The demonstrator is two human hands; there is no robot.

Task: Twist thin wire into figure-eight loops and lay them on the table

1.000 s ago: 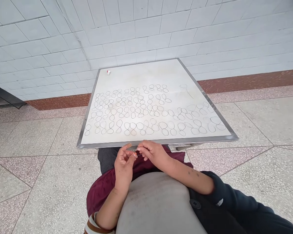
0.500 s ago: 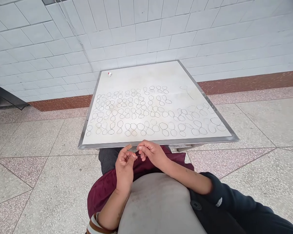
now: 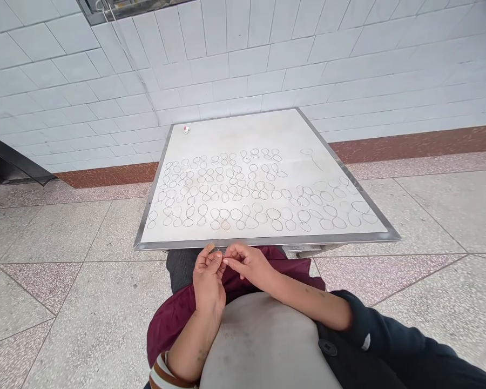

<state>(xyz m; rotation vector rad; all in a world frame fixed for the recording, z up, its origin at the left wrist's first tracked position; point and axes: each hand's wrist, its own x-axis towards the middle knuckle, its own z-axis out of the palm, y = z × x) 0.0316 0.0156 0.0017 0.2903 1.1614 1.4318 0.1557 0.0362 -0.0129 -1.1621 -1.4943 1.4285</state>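
My left hand [image 3: 208, 278] and my right hand [image 3: 254, 267] meet just in front of the table's near edge, over my lap. Both pinch a thin, dark wire [image 3: 217, 247], of which only a small curved bit shows between the fingertips. A tan wrap covers one left fingertip. On the white table [image 3: 227, 129] lie several rows of thin wire loops [image 3: 276, 219], most shaped like a figure eight. One wire piece [image 3: 306, 152] at the far right has a loop and a loose, curved tail.
A small white and red object [image 3: 187, 129] rests at the table's far left corner. The table has a grey metal rim [image 3: 263, 241]. Behind it stands a white tiled wall [image 3: 247, 59] with a hanging cable [image 3: 133, 65]. A dark object [image 3: 14, 159] stands at the left.
My hands have come closer together, and the right fingertips now meet the left ones at the wire. The view has shifted slightly, so the table appears lower.
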